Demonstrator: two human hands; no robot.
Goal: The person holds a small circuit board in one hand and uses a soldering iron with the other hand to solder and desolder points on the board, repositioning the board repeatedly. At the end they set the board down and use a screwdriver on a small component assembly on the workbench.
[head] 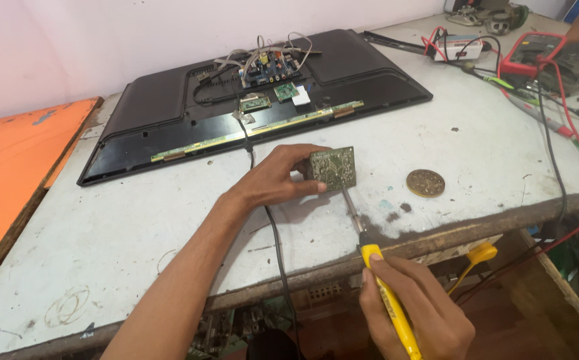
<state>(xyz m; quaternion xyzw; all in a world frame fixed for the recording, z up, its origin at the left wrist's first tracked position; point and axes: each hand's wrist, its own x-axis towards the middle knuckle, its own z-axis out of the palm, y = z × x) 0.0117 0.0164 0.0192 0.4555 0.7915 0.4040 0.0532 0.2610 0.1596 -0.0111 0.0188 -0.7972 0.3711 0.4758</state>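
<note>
My left hand (277, 175) pinches the small board (333, 168) upright on the bench (476, 133), fingers closed round its left edge. My right hand (415, 308) is wrapped shut on the yellow iron (386, 293), its tip just under the board's lower edge. A slip could burn my fingertips, they sit so near, or the tip could bridge two pads. The black cable (277, 247) runs between my hands and could snag.

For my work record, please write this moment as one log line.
left hand: holds small circuit board upright | right hand: holds yellow soldering iron, tip at board's lower edge | behind: opened flat screen
</note>
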